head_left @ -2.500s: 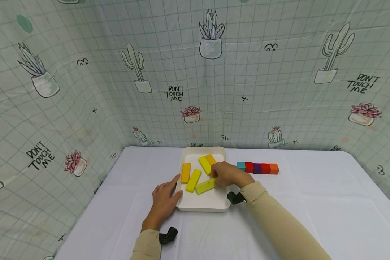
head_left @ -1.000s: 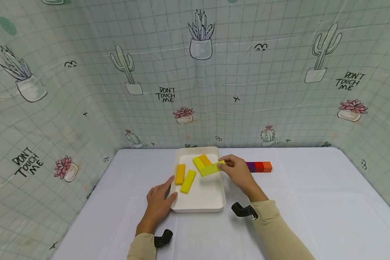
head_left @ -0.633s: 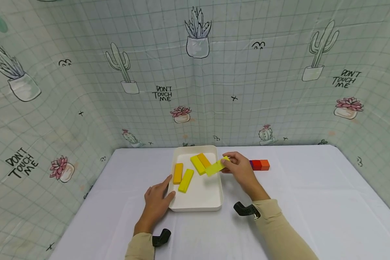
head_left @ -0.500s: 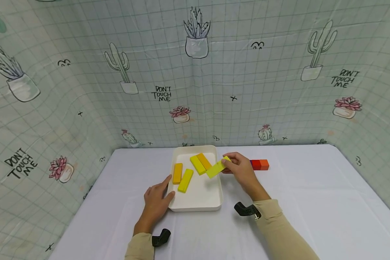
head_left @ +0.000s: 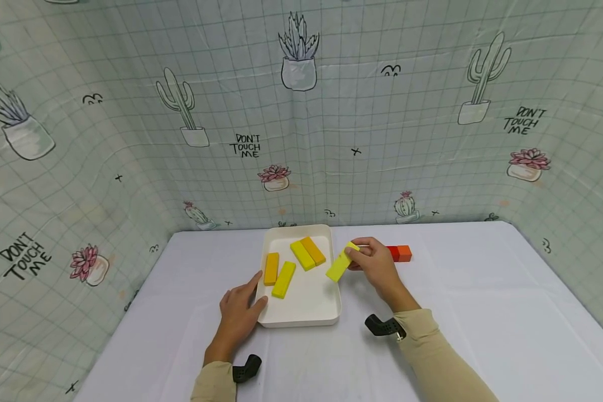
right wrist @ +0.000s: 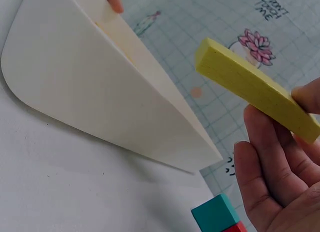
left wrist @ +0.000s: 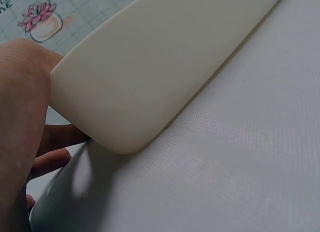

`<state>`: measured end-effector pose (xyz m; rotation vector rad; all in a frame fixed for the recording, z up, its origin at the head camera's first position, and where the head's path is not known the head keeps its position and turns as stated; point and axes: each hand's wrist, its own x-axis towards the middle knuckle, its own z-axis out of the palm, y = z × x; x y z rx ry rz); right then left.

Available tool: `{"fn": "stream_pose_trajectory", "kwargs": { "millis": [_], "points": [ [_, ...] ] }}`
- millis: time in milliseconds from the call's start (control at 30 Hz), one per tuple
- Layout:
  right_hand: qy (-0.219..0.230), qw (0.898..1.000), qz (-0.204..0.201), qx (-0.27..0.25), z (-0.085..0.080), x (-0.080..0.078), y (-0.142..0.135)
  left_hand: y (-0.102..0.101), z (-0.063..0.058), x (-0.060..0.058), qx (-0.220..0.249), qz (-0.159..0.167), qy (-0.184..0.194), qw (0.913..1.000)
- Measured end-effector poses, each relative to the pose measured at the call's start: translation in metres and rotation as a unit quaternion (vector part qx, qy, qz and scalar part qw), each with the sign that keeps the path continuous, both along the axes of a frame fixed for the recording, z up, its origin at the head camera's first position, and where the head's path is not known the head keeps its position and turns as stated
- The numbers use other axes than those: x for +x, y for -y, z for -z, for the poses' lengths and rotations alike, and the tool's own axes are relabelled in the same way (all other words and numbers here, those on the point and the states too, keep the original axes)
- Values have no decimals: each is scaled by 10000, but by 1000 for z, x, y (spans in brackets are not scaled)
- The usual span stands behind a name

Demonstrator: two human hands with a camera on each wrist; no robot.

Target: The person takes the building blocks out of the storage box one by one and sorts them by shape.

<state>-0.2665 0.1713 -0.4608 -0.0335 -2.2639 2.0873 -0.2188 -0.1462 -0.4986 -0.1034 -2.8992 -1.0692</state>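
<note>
My right hand [head_left: 377, 265] pinches one end of a yellow rectangular block [head_left: 339, 267], held aslant above the right rim of a white tray [head_left: 309, 312]. In the right wrist view the block [right wrist: 250, 81] sits between thumb and fingertips, clear of the tray wall [right wrist: 90, 76]. My left hand [head_left: 238, 314] rests against the tray's left side, with index finger and thumb touching it. In the tray lie two yellow blocks [head_left: 283, 280] [head_left: 302, 255] and two orange-yellow ones [head_left: 271, 269] [head_left: 313, 250]; one pair lies side by side.
Behind the right hand, a row of small cubes shows a red cube [head_left: 393, 253] and an orange cube [head_left: 405, 253]. Its teal cube [right wrist: 215, 213] appears in the right wrist view. White cloth [head_left: 482, 312] covers the table; a printed curtain [head_left: 331, 117] hangs behind.
My right hand has lifted the yellow block out of the tray's lower part, moved it to the right rim and turned it steeper. The left hand stays at the tray; the head view has shifted slightly.
</note>
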Motion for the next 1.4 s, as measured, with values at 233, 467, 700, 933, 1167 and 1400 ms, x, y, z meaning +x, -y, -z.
{"fn": "stream_pose_trajectory", "kwargs": {
  "millis": [233, 467, 700, 933, 1167, 1400],
  "points": [
    [-9, 10000, -23, 51, -1, 0, -3, 0, -1, -1, 5, -23, -11, 10000],
    [144, 9998, -58, 153, 2, 4, -10, 1, 0, 0, 69, 26, -31, 10000],
    [168, 9997, -164, -38, 2, 6, -15, 1, 3, -2, 38, -10, -96, 9999],
    [202, 9996, -111, 148, 5, 5, -19, 0, 0, -1, 121, -28, -89, 9999],
    [458, 9983, -11, 372, 11, 5, -24, 1, -1, -1, 55, 3, -111, 9999],
    [549, 9976, -33, 422, 11, 6, -29, 1, -1, -1, 70, -34, -80, 9999]
  ]
}}
